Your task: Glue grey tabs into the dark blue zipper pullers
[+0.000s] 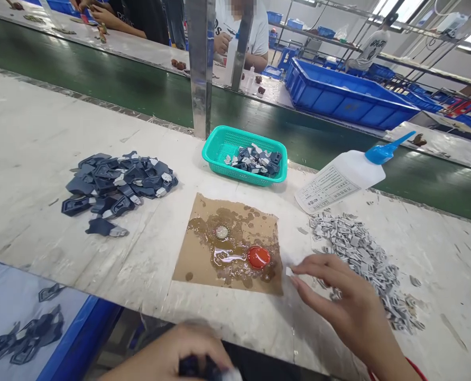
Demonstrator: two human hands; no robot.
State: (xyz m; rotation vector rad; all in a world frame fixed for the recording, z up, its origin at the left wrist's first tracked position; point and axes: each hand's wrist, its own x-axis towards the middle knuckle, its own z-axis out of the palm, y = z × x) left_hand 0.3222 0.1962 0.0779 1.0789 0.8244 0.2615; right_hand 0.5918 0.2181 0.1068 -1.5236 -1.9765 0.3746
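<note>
My left hand point(179, 349), blurred at the bottom edge, is closed round a dark blue plastic part point(197, 366) with a light grey end; the rest of that part is hidden by my fingers. Between thumb and forefinger, my right hand point(334, 296) pinches a small light grey plastic piece point(289, 271), just right of the brown cardboard point(195, 259). Clear wet liquid and a red cap-like dish point(259, 257) are on the cardboard. A heap of small grey pieces point(358, 248) spreads beside and behind my right hand.
Dark blue parts point(116, 177) lie piled at left. A green basket point(219, 168) holds similar parts. A white bottle with a blue nozzle point(340, 180) leans at an angle near the grey heap. A metal post point(201, 74) rises behind; other people point(255, 42) sit across the green belt point(140, 95).
</note>
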